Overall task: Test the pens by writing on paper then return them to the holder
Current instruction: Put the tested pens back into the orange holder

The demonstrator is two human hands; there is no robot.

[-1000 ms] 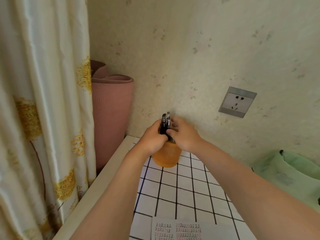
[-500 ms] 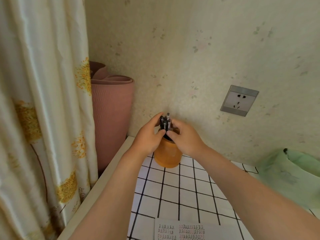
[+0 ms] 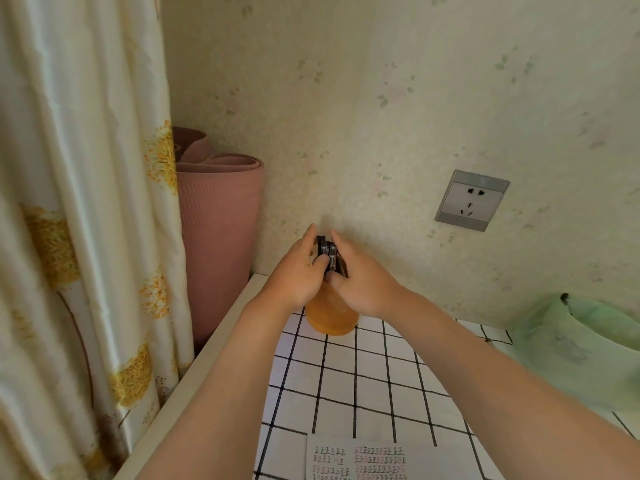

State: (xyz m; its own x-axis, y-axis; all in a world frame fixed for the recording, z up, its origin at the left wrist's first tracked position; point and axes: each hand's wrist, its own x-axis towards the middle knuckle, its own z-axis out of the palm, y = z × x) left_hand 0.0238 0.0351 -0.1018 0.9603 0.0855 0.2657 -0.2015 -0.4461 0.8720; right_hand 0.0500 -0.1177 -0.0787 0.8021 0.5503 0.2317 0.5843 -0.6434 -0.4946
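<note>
An orange cup-shaped pen holder (image 3: pixel 330 318) stands at the far end of the checked tabletop, close to the wall. A bundle of dark pens (image 3: pixel 328 252) sticks up out of it. My left hand (image 3: pixel 296 277) and my right hand (image 3: pixel 360 275) meet above the holder, and both hold the pen bundle between thumb and fingers. The hands hide the holder's rim and the lower part of the pens. A sheet of paper (image 3: pixel 360 459) covered with rows of small written marks lies at the near edge of the table.
The table (image 3: pixel 374 372) has a white cloth with black grid lines; its left edge runs beside a rolled pink mat (image 3: pixel 218 237) and a flowered curtain (image 3: pixel 79 237). A green plastic bag (image 3: pixel 581 344) lies at the right. A wall socket (image 3: pixel 471 200) sits above.
Both hands stayed on the pens at the holder; the fingers shifted slightly around the bundle and the pens look lower between the hands. The view tilted a little.
</note>
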